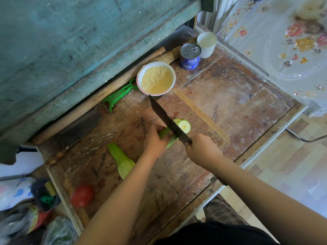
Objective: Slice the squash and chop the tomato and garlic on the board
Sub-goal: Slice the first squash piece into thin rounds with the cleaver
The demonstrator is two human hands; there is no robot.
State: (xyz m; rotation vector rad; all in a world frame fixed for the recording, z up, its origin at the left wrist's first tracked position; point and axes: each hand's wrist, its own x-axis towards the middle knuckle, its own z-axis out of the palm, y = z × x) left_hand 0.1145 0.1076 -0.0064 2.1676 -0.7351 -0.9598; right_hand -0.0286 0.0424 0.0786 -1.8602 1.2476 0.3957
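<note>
Squash (169, 138) lies across the middle of the worn wooden board (238, 106), pinned under your left hand (155, 142), whose fingers curl over its pale green skin just behind the blade. Your right hand (201, 150) is wrapped tight around the handle of the cleaver (168, 119), whose edge sits in the flesh. 2 cut slices (184, 125) lean together just past the blade.

Expect the squash to be firm but easily cut, light, and inclined to roll because it is round. The cut faces look wet, so they may be slippery. Hold it from above, fingertips tucked, close to the knife but clear of it.

A second squash piece (122, 160) rests near your left forearm, and the tomato (82, 195) sits at the board's near left edge; it will be softer and bruise under pressure.

Garlic is nowhere you can make out. Your left hand hides most of the squash being cut, so its remaining length is unclear. The knife handle is buried in your right fist. The clutter at lower left is blurred.
</note>
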